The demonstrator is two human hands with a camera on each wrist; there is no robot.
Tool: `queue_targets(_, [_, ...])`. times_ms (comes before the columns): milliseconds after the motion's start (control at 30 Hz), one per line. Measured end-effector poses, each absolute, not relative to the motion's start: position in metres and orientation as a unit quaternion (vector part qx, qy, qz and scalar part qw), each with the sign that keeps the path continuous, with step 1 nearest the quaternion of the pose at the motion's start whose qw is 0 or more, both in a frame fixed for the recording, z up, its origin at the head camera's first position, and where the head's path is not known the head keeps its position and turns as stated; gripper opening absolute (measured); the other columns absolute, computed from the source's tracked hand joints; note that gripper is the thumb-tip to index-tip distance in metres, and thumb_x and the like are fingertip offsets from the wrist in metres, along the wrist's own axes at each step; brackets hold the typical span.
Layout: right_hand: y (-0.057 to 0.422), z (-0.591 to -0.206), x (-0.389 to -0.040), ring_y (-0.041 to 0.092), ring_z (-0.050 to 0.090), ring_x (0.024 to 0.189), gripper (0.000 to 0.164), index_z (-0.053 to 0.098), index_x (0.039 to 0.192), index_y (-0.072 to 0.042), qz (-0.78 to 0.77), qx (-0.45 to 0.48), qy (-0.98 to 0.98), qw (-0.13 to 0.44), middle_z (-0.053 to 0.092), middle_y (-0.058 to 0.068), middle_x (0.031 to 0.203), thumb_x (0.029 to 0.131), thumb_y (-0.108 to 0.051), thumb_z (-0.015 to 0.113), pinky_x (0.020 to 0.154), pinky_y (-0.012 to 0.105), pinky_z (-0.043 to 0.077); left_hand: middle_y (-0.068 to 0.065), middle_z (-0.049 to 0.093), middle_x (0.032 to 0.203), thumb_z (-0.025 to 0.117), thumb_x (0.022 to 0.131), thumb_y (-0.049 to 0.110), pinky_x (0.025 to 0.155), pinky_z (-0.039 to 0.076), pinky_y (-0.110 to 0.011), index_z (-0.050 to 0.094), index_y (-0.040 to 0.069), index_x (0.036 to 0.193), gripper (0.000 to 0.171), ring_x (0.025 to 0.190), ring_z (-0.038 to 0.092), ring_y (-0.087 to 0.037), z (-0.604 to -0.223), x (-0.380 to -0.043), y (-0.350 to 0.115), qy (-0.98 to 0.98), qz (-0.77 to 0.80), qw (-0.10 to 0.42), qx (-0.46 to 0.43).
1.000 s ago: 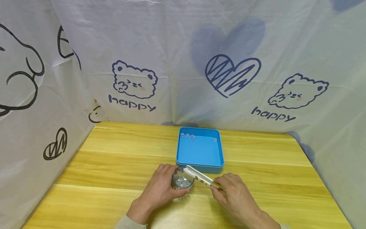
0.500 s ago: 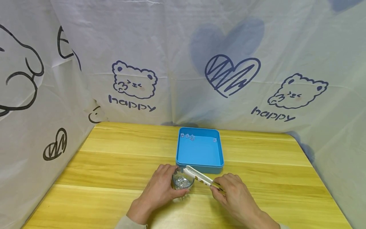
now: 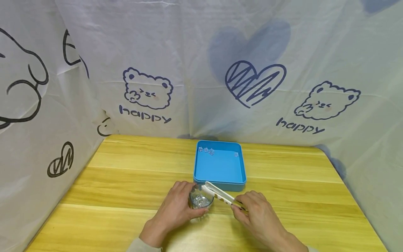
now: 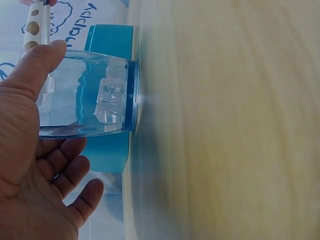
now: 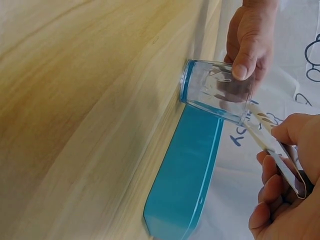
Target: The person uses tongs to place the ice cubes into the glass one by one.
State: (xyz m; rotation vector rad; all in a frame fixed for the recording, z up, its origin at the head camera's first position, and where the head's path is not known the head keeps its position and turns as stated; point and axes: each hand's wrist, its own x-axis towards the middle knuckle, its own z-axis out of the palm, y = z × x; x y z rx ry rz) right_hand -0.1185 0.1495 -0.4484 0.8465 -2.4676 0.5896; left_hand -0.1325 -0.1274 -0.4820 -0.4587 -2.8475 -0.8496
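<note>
A clear drinking glass (image 3: 196, 191) stands upright on the table, with several clear ice-like cubes (image 4: 111, 97) at its bottom. My left hand (image 3: 174, 211) grips its side, thumb in front and fingers behind. In my right hand (image 3: 262, 216) are white tongs (image 3: 223, 196) with brown spots and a metal bend, pinched between thumb and fingers. The tong tips reach over the right side of the glass rim. No cube shows between them in the head view.
Just behind the glass sits a shallow blue box (image 3: 220, 171). Several clear cubes (image 3: 211, 152) lie along its far side, one of them at the far right. A white printed cloth (image 3: 201, 70) hangs beyond the wooden table (image 3: 126, 189).
</note>
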Motion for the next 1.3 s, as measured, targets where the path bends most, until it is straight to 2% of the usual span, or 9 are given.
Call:
queue_targets(200, [0.152,-0.446,-0.123,0.002,0.054,0.075,0.017,0.073,0.091,-0.012,0.219,0.307,-0.89,0.258,0.065,-0.007,0.081,0.081,-0.012,0.087,0.067,0.027,0.05,-0.001,0.068,0.118,0.092,0.075,0.054,0.098,0.051,-0.042,0.065,0.006,0.133,0.08,0.109,0.055,-0.017,-0.482,-0.132,-0.127,-0.944,-0.289,0.062,-0.148])
queue_targets(400, [0.157,-0.442,-0.134,0.006,0.056,0.074,0.014,0.073,0.091,-0.012,0.218,0.286,-0.896,0.26,0.067,-0.004,0.082,0.085,-0.013,0.085,0.066,0.029,0.051,-0.001,0.067,0.119,0.091,0.075,0.054,0.1,0.052,-0.043,0.064,0.006,0.135,0.081,0.111,0.055,-0.018,-0.482,-0.133,-0.127,-0.943,-0.293,0.056,-0.147])
queue_targets(567, [0.162,-0.438,-0.151,0.012,0.058,0.073,0.013,0.073,0.091,-0.006,0.21,0.278,-0.896,0.274,0.069,0.001,0.081,0.086,-0.01,0.084,0.067,0.034,0.051,-0.001,0.067,0.121,0.091,0.076,0.056,0.1,0.052,-0.043,0.063,0.006,0.136,0.083,0.111,0.055,-0.018,-0.482,-0.132,-0.127,-0.944,-0.294,0.045,-0.141])
queue_targets(733, [0.166,-0.433,-0.172,0.021,0.06,0.072,0.015,0.072,0.092,-0.001,0.182,0.243,-0.917,0.261,0.068,0.007,0.079,0.09,-0.012,0.081,0.067,0.039,0.048,-0.001,0.067,0.12,0.091,0.076,0.056,0.099,0.052,-0.042,0.064,0.007,0.135,0.082,0.11,0.055,-0.017,-0.482,-0.132,-0.127,-0.946,-0.291,0.042,-0.139])
queue_targets(900, [0.164,-0.429,-0.193,0.023,0.051,0.066,0.021,0.066,0.084,-0.002,0.131,0.198,-0.946,0.221,0.056,0.005,0.07,0.095,-0.016,0.076,0.063,0.04,0.044,-0.001,0.067,0.12,0.09,0.076,0.056,0.099,0.052,-0.042,0.064,0.007,0.135,0.081,0.111,0.055,-0.017,-0.483,-0.132,-0.127,-0.946,-0.291,0.042,-0.138])
queue_targets(1033, [0.161,-0.43,-0.208,0.024,0.047,0.06,0.031,0.057,0.072,-0.006,0.091,0.19,-0.951,0.226,0.049,0.004,0.063,0.094,-0.017,0.075,0.057,0.039,0.041,-0.001,0.067,0.121,0.09,0.076,0.057,0.1,0.053,-0.042,0.064,0.007,0.135,0.082,0.112,0.055,-0.018,-0.483,-0.132,-0.127,-0.946,-0.29,0.042,-0.138])
queue_targets(1167, [0.159,-0.434,-0.22,0.028,0.049,0.058,0.037,0.053,0.068,-0.005,0.041,0.194,-0.947,0.254,0.049,0.007,0.06,0.093,-0.018,0.077,0.054,0.042,0.044,-0.002,0.067,0.122,0.091,0.076,0.056,0.1,0.053,-0.043,0.063,0.006,0.135,0.082,0.112,0.055,-0.018,-0.483,-0.132,-0.127,-0.946,-0.292,0.04,-0.137])
queue_targets(1300, [0.157,-0.439,-0.229,0.029,0.052,0.061,0.034,0.055,0.069,-0.003,0.001,0.181,-0.954,0.24,0.053,0.009,0.063,0.094,-0.017,0.074,0.057,0.043,0.047,-0.002,0.067,0.121,0.091,0.076,0.057,0.1,0.053,-0.043,0.063,0.007,0.135,0.082,0.112,0.055,-0.018,-0.482,-0.132,-0.127,-0.945,-0.292,0.041,-0.139])
